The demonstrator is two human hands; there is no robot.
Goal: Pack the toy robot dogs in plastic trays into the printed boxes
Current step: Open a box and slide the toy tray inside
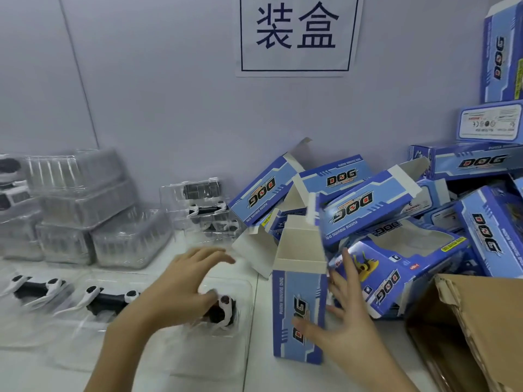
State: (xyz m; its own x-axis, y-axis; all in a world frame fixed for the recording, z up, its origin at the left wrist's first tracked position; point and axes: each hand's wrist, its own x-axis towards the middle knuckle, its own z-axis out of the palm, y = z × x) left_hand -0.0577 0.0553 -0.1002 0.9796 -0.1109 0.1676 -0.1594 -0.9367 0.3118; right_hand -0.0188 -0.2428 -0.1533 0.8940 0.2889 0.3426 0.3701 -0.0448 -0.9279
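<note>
Left grip (181, 281) spread open on the trayed dog (220, 309); right grip (339, 315) open against the upright box (297, 315).

Box pile (396, 210) and carton (467, 329) block the right

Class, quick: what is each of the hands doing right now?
Left hand: open, fingers resting on the tray holding a toy dog.
Right hand: open, fingers spread against the upright box.
</note>
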